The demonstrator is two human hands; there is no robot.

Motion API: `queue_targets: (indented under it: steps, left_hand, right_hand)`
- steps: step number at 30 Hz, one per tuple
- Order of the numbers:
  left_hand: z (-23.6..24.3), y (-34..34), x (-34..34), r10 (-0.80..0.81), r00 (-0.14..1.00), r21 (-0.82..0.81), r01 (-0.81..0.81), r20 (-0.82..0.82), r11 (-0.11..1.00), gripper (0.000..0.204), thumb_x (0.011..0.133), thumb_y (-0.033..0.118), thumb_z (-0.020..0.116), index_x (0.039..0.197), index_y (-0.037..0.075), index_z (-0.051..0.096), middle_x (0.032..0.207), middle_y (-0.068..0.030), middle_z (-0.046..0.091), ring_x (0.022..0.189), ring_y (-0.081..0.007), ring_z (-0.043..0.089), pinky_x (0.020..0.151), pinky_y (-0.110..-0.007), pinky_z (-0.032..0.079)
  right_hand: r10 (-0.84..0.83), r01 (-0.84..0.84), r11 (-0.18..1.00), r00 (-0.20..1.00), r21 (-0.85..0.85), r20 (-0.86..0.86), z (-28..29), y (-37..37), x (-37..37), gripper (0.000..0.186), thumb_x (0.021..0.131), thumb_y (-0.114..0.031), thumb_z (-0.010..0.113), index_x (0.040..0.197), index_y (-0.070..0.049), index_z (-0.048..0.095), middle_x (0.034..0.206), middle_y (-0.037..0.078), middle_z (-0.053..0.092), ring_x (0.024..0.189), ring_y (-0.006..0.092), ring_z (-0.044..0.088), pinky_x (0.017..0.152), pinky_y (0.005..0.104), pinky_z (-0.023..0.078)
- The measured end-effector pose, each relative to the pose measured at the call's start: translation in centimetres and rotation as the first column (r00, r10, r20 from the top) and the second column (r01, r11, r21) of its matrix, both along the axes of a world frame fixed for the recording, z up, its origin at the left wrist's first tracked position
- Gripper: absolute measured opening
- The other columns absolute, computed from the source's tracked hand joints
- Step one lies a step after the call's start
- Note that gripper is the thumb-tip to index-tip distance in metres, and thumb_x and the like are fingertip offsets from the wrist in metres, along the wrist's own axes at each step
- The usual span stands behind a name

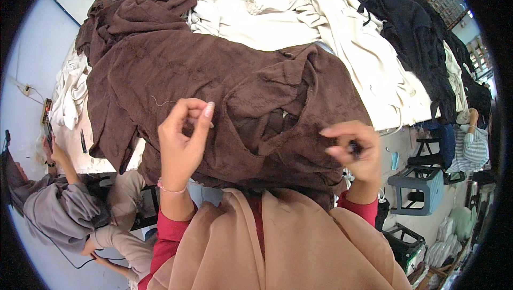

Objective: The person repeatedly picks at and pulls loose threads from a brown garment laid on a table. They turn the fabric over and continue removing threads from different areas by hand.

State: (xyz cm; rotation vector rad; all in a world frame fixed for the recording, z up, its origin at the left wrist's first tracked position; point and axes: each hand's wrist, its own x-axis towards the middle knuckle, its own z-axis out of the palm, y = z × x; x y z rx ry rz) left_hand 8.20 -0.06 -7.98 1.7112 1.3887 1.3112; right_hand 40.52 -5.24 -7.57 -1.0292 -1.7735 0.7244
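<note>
A dark brown garment (165, 65) lies spread on the table in front of me, its neck opening (267, 124) facing up with folded cloth inside. Above its left half is my left hand (184, 135), thumb and forefinger pinched together. A thin pale thread (164, 102) runs over the cloth beside its knuckles; whether the pinch holds it is unclear. My right hand (360, 151) is over the garment's right edge, fingers curled around a small black object (354, 148), mostly hidden in the palm. Its thumb and forefinger point left, apart and slightly blurred.
Behind the garment are heaps of brown cloth (139, 12), cream cloth (267, 14) and black cloth (411, 39). At the left, a seated person (64, 210) works at the table near a dark pen-like tool (83, 142). Grey stools (419, 188) and another person (473, 148) are at the right.
</note>
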Motion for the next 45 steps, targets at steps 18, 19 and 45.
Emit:
queue_targets:
  steps: [18,19,45]
  left_hand:
    - [1.2,-0.7,-1.2,-0.432,0.833,-0.05,0.443,-0.347,0.895,0.015,0.083,0.016,0.081,0.092,0.006,0.074,0.111,-0.0078,0.055,0.093,-0.023,0.05,0.089,-0.036,0.044]
    - [1.2,-0.8,-1.6,-0.426,0.825,-0.038,0.445,-0.37,0.895,0.015,0.083,0.017,0.081,0.088,0.005,0.073,0.109,-0.0073,0.056,0.092,-0.0229,0.05,0.088,-0.035,0.044]
    - [0.0,-0.7,-3.2,-0.518,0.766,-0.199,0.479,-0.38,0.855,0.016,0.087,0.017,0.077,0.093,0.002,0.074,0.102,-0.0093,0.065,0.095,-0.0281,0.06,0.089,-0.038,0.046]
  right_hand:
    - [0.019,0.054,0.972,0.951,-0.227,0.308,-1.7,1.1,-2.4,0.021,0.076,-0.005,0.078,0.096,-0.009,0.074,0.084,0.011,0.073,0.071,0.0252,0.072,0.063,0.0342,0.053]
    - [0.024,0.051,0.969,0.955,-0.243,0.297,-1.7,0.9,-1.9,0.02,0.075,-0.003,0.077,0.094,-0.007,0.074,0.085,0.011,0.073,0.072,0.0242,0.073,0.063,0.0339,0.054]
    - [-0.52,0.55,0.798,0.835,-0.247,0.177,-3.1,2.9,5.1,0.04,0.104,-0.029,0.061,0.077,0.001,0.058,0.065,0.004,0.051,0.065,0.0093,0.043,0.062,0.0296,0.038]
